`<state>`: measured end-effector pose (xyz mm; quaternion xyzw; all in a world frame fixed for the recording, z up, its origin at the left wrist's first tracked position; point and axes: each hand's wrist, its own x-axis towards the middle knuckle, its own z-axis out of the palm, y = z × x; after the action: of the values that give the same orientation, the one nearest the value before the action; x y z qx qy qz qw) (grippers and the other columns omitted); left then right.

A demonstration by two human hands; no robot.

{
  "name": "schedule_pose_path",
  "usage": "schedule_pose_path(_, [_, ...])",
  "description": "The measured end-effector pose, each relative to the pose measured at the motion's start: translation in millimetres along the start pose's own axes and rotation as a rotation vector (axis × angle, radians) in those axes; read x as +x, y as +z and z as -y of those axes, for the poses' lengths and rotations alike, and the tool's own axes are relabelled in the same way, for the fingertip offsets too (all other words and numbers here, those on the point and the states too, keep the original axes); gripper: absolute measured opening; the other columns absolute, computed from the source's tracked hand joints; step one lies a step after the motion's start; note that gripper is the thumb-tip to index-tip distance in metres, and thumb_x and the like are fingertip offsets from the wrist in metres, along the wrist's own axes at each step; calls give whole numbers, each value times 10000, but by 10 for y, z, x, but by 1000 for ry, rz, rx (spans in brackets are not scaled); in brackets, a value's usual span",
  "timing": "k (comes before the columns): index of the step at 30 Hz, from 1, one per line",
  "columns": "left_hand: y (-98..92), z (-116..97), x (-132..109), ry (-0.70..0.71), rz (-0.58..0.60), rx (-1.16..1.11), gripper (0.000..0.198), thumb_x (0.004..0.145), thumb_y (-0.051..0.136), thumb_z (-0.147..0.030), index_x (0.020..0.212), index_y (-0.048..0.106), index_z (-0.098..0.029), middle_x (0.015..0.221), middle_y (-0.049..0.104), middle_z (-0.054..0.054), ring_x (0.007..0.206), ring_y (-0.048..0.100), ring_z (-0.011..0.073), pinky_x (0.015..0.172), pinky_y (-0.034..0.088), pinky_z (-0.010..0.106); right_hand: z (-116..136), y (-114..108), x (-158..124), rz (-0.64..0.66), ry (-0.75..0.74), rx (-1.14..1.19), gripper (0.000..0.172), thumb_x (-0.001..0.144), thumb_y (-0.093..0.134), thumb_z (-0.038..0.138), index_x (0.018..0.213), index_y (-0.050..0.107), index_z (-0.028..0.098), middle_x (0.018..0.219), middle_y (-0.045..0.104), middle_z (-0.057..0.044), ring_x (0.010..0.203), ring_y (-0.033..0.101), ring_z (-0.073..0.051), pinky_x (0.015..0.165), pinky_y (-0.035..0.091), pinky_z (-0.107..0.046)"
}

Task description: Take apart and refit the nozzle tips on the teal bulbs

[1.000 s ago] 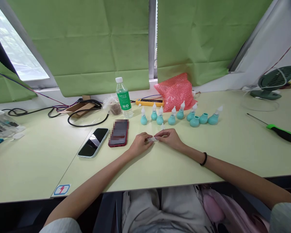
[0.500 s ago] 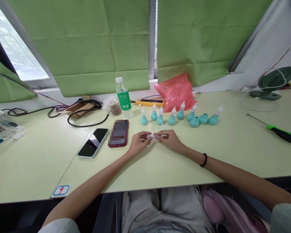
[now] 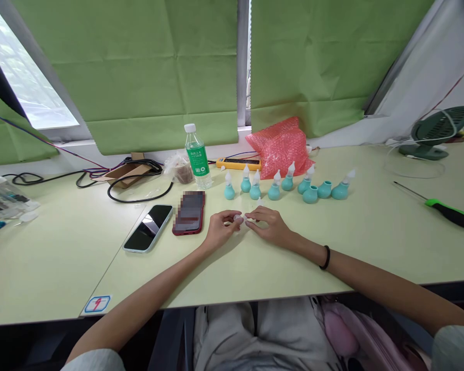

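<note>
Between my fingertips is a small translucent plastic piece (image 3: 237,218), mostly covered by them. My left hand (image 3: 222,226) pinches it from the left. My right hand (image 3: 272,225) has its thumb and forefinger around the piece's right end, with a slight gap between the fingertips. Just behind my right hand, another clear nozzle tip (image 3: 259,202) stands on the table, partly hidden. Beyond my hands stand several teal squeeze bulbs with clear pointed nozzles, one of them a bulb (image 3: 274,192) near the middle. Two bulbs, a front one (image 3: 310,195) and its neighbour (image 3: 324,189), have bare open necks.
Left of my hands lie a red-cased phone (image 3: 189,212) and a pale-cased phone (image 3: 148,228). Behind are a water bottle (image 3: 198,159), a yellow meter (image 3: 238,164) and pink bubble wrap (image 3: 281,148). A screwdriver (image 3: 448,210) and a fan (image 3: 441,129) are at right.
My right thumb and forefinger have parted a little and the right hand has dipped slightly. My left hand keeps its pinch in nearly the same place.
</note>
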<state>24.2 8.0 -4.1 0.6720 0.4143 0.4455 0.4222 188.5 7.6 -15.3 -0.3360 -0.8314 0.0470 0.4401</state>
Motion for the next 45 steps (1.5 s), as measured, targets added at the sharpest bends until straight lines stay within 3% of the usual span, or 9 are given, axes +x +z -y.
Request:
schedule_pose_path(5, [-1,-17,-35,104,-48,111,291,667,529,-345,841,586,-119,776,574,63,579,543,105,524,485,228,-22,-12,-8,35,-130,-158,205,749,461,192,922,562,151,776,590,-74,739,500,-159,643,433,-301])
schedule_pose_path(9, [-4,-38,-65,221,-67,259,248,688,509,-323,839,599,-148,738,558,47,632,531,109,510,483,202,4,-18,-6,35,-133,-152,199,747,457,179,905,574,150,768,597,-79,727,504,-164,623,432,-306])
schedule_pose_path(14, [6,-89,-81,275,-51,285,223,700,502,-294,844,598,-153,732,540,42,642,517,97,502,487,182,80,-50,41,-39,160,234,157,719,503,232,799,623,171,744,604,-59,676,538,-140,602,457,-273])
schedule_pose_path(18, [4,-105,-88,295,-55,270,212,705,498,-282,856,594,-169,753,531,37,664,517,94,526,497,183,80,-75,80,6,396,529,168,676,546,272,792,637,193,790,604,-49,747,547,-159,589,464,-262])
schedule_pose_path(24, [-4,-98,-84,291,-56,198,200,699,509,-282,846,595,-176,782,537,38,698,525,101,529,497,180,-3,-57,82,37,572,794,207,572,639,265,762,649,183,844,601,-46,773,533,-165,615,448,-267])
schedule_pose_path(30, [0,-125,-87,272,-30,104,209,681,529,-289,834,599,-166,820,557,52,755,537,127,554,498,202,1,-63,72,133,856,1125,308,556,665,227,856,621,175,901,592,-58,805,541,-152,730,440,-302])
schedule_pose_path(36, [11,-137,-93,231,-17,20,222,664,545,-291,826,606,-152,896,586,71,829,548,157,641,506,256,-1,-107,96,345,862,1220,295,579,652,211,858,611,124,816,604,-66,704,558,-125,733,440,-304])
schedule_pose_path(45, [18,-151,-125,250,-53,34,207,665,544,-265,828,617,-161,913,607,57,848,557,166,686,508,286,54,-124,93,294,783,1138,274,594,636,242,841,594,130,696,584,-35,576,545,-110,602,463,-295])
